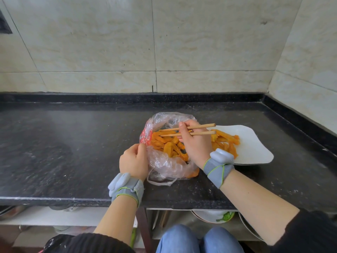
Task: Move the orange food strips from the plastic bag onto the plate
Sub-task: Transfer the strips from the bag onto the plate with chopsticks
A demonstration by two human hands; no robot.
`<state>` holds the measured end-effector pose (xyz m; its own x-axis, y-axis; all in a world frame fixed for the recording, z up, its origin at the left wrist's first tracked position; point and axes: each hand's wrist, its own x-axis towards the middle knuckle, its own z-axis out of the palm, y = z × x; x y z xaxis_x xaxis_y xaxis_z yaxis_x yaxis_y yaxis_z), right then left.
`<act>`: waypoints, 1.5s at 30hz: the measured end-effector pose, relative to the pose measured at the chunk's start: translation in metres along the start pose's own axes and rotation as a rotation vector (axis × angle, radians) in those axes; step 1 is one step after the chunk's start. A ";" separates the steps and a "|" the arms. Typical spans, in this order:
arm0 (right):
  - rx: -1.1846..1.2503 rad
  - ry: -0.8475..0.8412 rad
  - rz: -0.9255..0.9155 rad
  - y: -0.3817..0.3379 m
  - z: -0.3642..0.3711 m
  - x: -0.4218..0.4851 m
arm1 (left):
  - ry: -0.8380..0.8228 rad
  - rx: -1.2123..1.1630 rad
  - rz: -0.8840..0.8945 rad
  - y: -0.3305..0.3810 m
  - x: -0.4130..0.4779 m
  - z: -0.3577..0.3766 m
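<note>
1. Head view, nearest: knees in blue jeans [198,238] and black sleeves at the bottom edge. Just beyond, an open shelf under the counter holds a dish with a green pattern [213,215].
2. The counter [63,143] is dark, speckled, polished stone with a raised lip along its far side.
3. The left hand [134,161], with a grey wristband [127,187] behind it, pinches the near-left rim of the plastic bag [164,165].
4. The bag is thin, clear and crinkled, with red print on its left side, and sits open at mid-counter. Inside it lies a heap of orange food strips [169,145], flat and irregular.
5. The right hand [195,143], also wearing a wristband, is curled round a pair of wooden chopsticks [198,127]. Their tips are parted and point left over the strips in the bag. I cannot tell whether they grip one.
6. Just right of the bag is a white, glossy plate [255,143] with wavy, squarish edges. More strips [226,141] are piled on its left part.
7. Farthest, large pale marbled wall tiles [164,42] meet in a corner on the right.
</note>
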<state>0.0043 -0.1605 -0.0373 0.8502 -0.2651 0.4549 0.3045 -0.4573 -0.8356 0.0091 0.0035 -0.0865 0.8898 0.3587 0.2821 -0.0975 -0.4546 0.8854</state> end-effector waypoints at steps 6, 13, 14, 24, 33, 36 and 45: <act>-0.015 0.001 0.009 0.007 0.009 -0.002 | -0.003 -0.004 0.006 -0.002 0.002 0.001; 0.331 0.147 0.355 0.006 0.004 0.019 | 0.007 -0.011 -0.001 -0.001 0.001 0.000; 0.396 0.180 0.415 0.004 0.001 0.022 | 0.009 -0.015 -0.003 -0.001 0.001 0.001; 0.675 0.205 0.571 0.008 -0.027 0.019 | 0.016 -0.020 -0.005 -0.004 0.003 0.002; 0.813 0.206 0.581 0.008 -0.048 0.019 | 0.012 -0.003 -0.009 -0.003 0.003 0.001; 0.846 0.226 0.595 0.008 -0.055 0.018 | 0.011 0.004 -0.006 -0.002 0.002 0.001; 0.858 0.232 0.527 -0.005 -0.088 0.020 | 0.009 0.023 -0.005 0.001 0.000 0.000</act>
<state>-0.0184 -0.2384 0.0027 0.8884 -0.4550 -0.0607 0.1981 0.4994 -0.8434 0.0088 0.0030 -0.0856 0.8863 0.3679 0.2812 -0.0829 -0.4713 0.8781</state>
